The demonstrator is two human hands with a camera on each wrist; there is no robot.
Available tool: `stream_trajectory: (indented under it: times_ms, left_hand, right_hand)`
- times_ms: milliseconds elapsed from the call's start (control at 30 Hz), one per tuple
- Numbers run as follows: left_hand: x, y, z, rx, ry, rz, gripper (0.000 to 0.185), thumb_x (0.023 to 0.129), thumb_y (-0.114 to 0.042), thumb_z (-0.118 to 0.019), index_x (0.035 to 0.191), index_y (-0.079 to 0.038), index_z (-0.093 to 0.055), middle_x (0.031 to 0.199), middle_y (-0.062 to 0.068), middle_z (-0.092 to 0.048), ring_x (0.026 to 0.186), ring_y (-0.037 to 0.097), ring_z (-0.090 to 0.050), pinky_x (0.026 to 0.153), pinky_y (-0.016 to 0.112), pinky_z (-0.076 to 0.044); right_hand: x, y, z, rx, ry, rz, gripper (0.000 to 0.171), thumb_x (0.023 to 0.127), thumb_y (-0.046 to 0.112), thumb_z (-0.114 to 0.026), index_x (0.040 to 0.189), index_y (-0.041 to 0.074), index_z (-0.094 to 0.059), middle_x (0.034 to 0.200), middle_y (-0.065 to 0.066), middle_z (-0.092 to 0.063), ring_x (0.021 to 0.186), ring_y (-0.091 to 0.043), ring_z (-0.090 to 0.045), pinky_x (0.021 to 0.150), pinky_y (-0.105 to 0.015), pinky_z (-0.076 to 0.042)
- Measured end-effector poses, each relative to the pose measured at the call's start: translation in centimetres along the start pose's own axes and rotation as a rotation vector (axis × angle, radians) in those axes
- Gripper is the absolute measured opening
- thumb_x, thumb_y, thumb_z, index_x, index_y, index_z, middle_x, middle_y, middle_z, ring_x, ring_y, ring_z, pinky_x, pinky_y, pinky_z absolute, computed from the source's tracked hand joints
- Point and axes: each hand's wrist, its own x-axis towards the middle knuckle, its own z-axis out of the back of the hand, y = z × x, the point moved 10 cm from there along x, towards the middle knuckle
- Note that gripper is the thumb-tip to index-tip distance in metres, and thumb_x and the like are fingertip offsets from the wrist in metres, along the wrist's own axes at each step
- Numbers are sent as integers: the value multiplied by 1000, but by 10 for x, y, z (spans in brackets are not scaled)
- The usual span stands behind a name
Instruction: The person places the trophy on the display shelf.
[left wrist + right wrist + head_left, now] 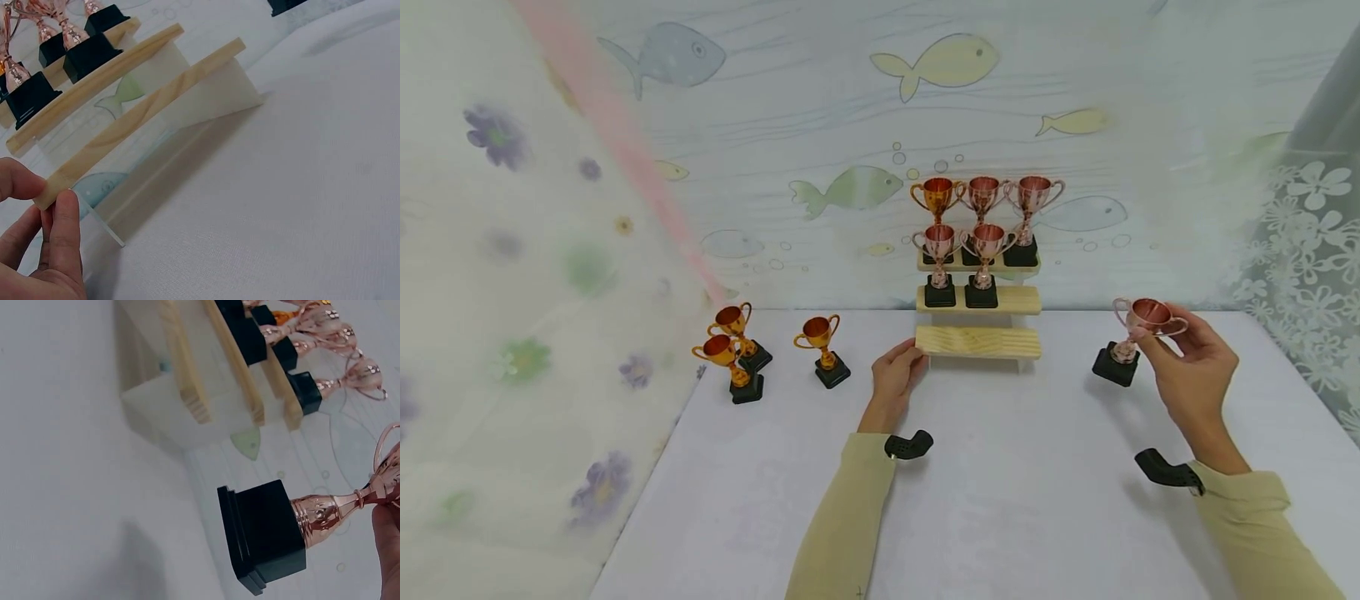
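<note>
Your right hand [1187,354] pinches the rose-copper trophy [1131,333] by the rim of its cup, fingers curled around the bowl, with the black base tipped, near the right side of the tabletop [1000,500]. Your left hand [897,373] pinches the left end of the lowest plank of the wooden step stand [978,342], thumb on top and fingertips [65,215] against the end grain.

The trophy looks like light plated plastic on a blocky base: stiff, glossy and likely slippery at the bowl, with thin handles that could snap if squeezed. A grip on the stem just above the base, or on the base itself, would probably give you better control than the rim, since the weight seems to sit low and the cup can swing.

Five similar cups already stand on the upper two steps; three gold trophies [737,350] wait on the tabletop to your left, well apart from the stand.
</note>
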Motion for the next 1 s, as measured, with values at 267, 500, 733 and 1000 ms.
stream_trajectory:
  times_ms: [267,500,733,1000]
  left_hand:
    - [0,1,0,2,-4,5,34,93,2,-66,128,3,-67,127,19,-66,102,18,-68,94,28,-58]
    - [1,1,0,-2,-5,6,35,93,2,-65,128,3,-67,127,20,-66,101,17,-69,92,27,-59]
    - [1,2,2,2,-22,6,34,93,1,-66,127,1,-68,124,18,-68,101,18,-69,92,27,-59]
    - [2,2,1,-3,-5,9,33,94,1,-66,127,2,-68,124,19,-68,100,18,-69,93,29,-59]
  right_hand:
    - [0,4,-21,-81,65,29,45,82,-14,-74,125,-6,-68,105,-2,-68,92,-12,-63,87,-12,-55]
    - [2,5,-37,-173,119,28,47,87,-13,-71,132,-2,-64,114,3,-66,103,-11,-63,92,-10,-51]
    - [6,11,-59,-112,192,23,47,90,-13,-67,135,-3,-61,118,3,-65,108,-12,-62,93,-10,-51]
    - [14,13,-87,-123,347,48,48,94,-9,-64,140,-2,-53,120,3,-60,112,-10,-59,94,-9,-50]
